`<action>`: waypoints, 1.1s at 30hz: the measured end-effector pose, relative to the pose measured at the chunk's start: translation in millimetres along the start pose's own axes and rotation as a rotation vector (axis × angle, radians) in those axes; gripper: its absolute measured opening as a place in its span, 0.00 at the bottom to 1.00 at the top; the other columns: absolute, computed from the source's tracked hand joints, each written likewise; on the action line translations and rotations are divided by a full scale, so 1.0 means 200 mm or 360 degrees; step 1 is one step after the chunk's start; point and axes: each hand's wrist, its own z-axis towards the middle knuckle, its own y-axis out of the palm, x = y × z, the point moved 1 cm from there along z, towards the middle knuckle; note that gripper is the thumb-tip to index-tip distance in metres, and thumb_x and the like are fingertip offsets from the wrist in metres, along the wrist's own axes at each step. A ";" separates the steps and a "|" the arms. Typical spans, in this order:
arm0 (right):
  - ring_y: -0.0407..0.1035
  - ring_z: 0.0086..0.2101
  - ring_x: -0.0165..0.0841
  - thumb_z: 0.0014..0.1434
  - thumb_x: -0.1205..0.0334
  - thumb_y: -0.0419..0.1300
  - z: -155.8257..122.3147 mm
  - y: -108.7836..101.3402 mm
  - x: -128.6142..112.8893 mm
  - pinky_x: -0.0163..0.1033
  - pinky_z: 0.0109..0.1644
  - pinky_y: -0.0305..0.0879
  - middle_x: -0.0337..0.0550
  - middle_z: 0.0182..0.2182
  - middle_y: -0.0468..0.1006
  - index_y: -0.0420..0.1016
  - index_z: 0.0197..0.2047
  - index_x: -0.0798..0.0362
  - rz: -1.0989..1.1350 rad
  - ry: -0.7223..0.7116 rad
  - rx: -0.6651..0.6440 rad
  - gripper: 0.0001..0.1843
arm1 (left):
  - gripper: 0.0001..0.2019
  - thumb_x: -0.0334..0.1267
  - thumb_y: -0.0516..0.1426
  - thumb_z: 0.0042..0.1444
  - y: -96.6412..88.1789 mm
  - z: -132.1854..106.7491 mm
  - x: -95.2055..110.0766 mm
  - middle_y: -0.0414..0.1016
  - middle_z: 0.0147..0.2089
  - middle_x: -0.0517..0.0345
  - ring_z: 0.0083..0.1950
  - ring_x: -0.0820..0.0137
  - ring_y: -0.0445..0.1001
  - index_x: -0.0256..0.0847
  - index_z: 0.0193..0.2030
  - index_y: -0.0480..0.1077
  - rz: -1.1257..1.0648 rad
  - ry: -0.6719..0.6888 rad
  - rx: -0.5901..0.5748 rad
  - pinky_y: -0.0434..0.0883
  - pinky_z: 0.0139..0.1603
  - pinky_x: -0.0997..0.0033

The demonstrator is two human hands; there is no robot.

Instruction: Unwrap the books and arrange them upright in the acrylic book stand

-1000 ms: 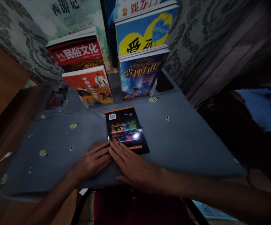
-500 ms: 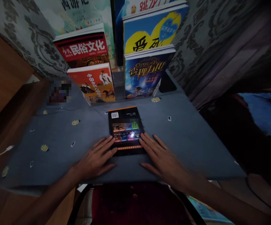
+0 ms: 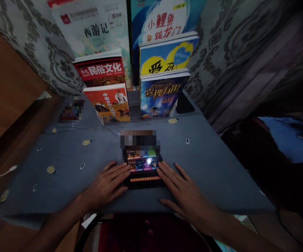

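A dark book (image 3: 143, 184) lies flat on the blue-grey tablecloth with a cover of colourful picture panels facing up. Its far part is hidden by a pixelated patch. My left hand (image 3: 112, 182) rests flat at the book's left edge, fingertips on the cover. Along the right edge lies my right hand (image 3: 177, 183), its fingers stretched out and touching the cover, the thumb apart from it. Both hands are open, and neither grips the book.
Behind stand upright books in two columns, an orange book (image 3: 110, 106) in front on the left and a blue book (image 3: 161, 96) in front on the right. A black phone-like object (image 3: 185, 106) lies beside them. A white cable (image 3: 3, 173) runs at the left.
The view has tilted up, so the standing books show more of their covers. The dark book seems to have slid slightly toward me, with both hands still at its sides.
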 end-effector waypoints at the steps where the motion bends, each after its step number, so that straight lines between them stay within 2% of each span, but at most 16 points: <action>1: 0.54 0.68 0.48 0.68 0.51 0.54 0.00 0.00 0.00 0.65 0.65 0.62 0.54 0.71 0.56 0.25 0.76 0.52 -0.0007 -0.0001 0.0012 0.47 | 0.23 0.39 0.51 0.70 0.01 0.01 -0.02 0.71 0.65 0.46 0.69 0.64 0.67 0.40 0.69 0.58 0.0006 -0.0036 0.0017 0.66 0.69 0.51; 8: 0.57 0.67 0.48 0.68 0.51 0.55 0.00 0.03 0.02 0.62 0.67 0.60 0.53 0.70 0.59 0.28 0.76 0.52 -0.0023 -0.0042 0.0095 0.46 | 0.19 0.39 0.49 0.71 0.06 0.18 -0.24 0.71 0.65 0.45 0.68 0.61 0.68 0.40 0.65 0.64 -0.0001 -0.0242 0.0192 0.71 0.65 0.53; 11: 0.58 0.67 0.45 0.70 0.57 0.52 0.00 0.02 0.03 0.60 0.67 0.59 0.51 0.69 0.60 0.30 0.76 0.51 -0.0020 -0.0044 0.0139 0.41 | 0.18 0.38 0.49 0.71 0.07 0.26 -0.33 0.73 0.64 0.46 0.66 0.61 0.70 0.40 0.64 0.65 -0.0009 -0.0255 0.0260 0.72 0.64 0.53; 14: 0.59 0.66 0.43 0.71 0.62 0.50 0.00 0.02 0.04 0.61 0.68 0.59 0.50 0.68 0.63 0.33 0.76 0.50 -0.0021 -0.0052 0.0134 0.38 | 0.16 0.38 0.48 0.71 0.08 0.31 -0.38 0.75 0.62 0.47 0.64 0.62 0.72 0.40 0.61 0.67 0.0015 -0.0277 0.0301 0.73 0.63 0.53; 19: 0.60 0.66 0.43 0.71 0.55 0.52 0.08 -0.01 0.09 0.65 0.69 0.53 0.51 0.67 0.66 0.48 0.74 0.49 0.0081 -0.0009 0.0074 0.32 | 0.14 0.37 0.49 0.70 0.09 0.38 -0.37 0.76 0.60 0.46 0.61 0.60 0.75 0.40 0.56 0.71 0.0172 -0.0310 0.0243 0.73 0.62 0.51; 23: 0.59 0.66 0.46 0.70 0.51 0.53 0.24 -0.04 0.16 0.67 0.69 0.51 0.57 0.65 0.67 0.58 0.71 0.56 0.0164 -0.0014 -0.0039 0.31 | 0.14 0.37 0.50 0.69 0.11 0.48 -0.34 0.76 0.59 0.45 0.60 0.59 0.75 0.39 0.57 0.71 0.0200 -0.0220 0.0227 0.72 0.63 0.50; 28: 0.56 0.68 0.46 0.70 0.52 0.52 0.40 0.00 0.27 0.64 0.71 0.50 0.59 0.66 0.65 0.59 0.70 0.56 0.0165 0.0049 -0.0004 0.30 | 0.15 0.34 0.51 0.68 0.16 0.62 -0.30 0.75 0.61 0.43 0.62 0.59 0.74 0.38 0.58 0.70 0.0115 -0.0090 0.0216 0.73 0.62 0.51; 33: 0.54 0.69 0.46 0.69 0.55 0.54 0.48 0.06 0.37 0.60 0.70 0.56 0.59 0.68 0.62 0.58 0.70 0.58 0.0165 0.0124 0.0118 0.31 | 0.16 0.32 0.51 0.67 0.19 0.74 -0.30 0.75 0.62 0.45 0.63 0.57 0.73 0.38 0.60 0.68 0.0037 -0.0004 0.0178 0.72 0.62 0.50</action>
